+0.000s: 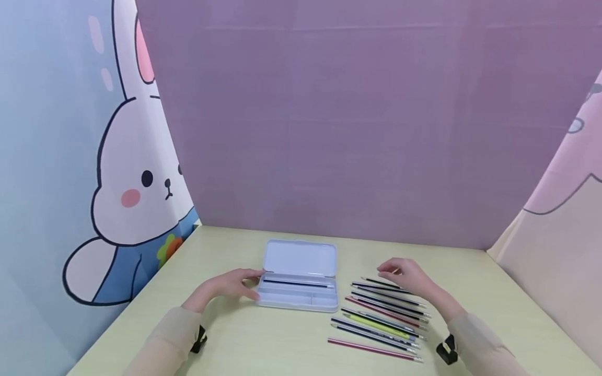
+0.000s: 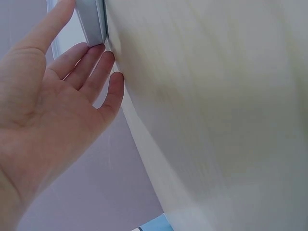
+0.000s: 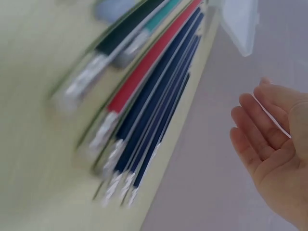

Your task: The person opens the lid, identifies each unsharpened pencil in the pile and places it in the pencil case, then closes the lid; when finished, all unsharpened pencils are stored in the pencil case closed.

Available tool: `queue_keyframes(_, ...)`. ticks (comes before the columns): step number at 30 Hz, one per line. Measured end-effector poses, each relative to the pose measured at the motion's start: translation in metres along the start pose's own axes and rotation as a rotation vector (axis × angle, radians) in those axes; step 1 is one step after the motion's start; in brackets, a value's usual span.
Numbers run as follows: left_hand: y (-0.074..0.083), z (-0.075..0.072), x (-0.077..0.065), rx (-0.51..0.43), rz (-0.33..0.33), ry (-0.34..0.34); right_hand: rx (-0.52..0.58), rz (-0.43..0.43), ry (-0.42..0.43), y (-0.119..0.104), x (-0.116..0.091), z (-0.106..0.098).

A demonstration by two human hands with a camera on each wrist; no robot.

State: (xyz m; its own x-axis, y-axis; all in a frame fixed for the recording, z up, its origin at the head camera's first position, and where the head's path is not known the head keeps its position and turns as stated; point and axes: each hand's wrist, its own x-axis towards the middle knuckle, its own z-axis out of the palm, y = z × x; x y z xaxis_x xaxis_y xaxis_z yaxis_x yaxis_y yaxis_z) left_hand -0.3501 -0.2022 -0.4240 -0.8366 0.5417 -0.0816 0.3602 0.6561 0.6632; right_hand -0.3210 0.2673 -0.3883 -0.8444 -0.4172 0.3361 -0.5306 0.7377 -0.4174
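One pencil lies along the back of the opened pencil case; the loose pencils lie on the tabletop to the right of the case. Left hand: grip spread, fingertips touching the case's left end. Right hand: grip empty, fingers loosely bent, right of the case. Hazards: a brushing wrist could roll closely spaced pencils; uneven left-hand pressure could shift the case.

soft light | faint shadows on table | right wrist: pencils blurred
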Motion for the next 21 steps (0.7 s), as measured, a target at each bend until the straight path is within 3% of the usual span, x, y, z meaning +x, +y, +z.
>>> queue_keyframes(15, 0.005, -0.002, -0.001, -0.002, 0.009, -0.005, 0.007, 0.011, 0.001, 0.03, -0.029, -0.009)
queue_keyframes(21, 0.003, -0.001, -0.001, 0.007, -0.006, 0.006, 0.013, 0.054, -0.028, 0.037, -0.036, -0.008)
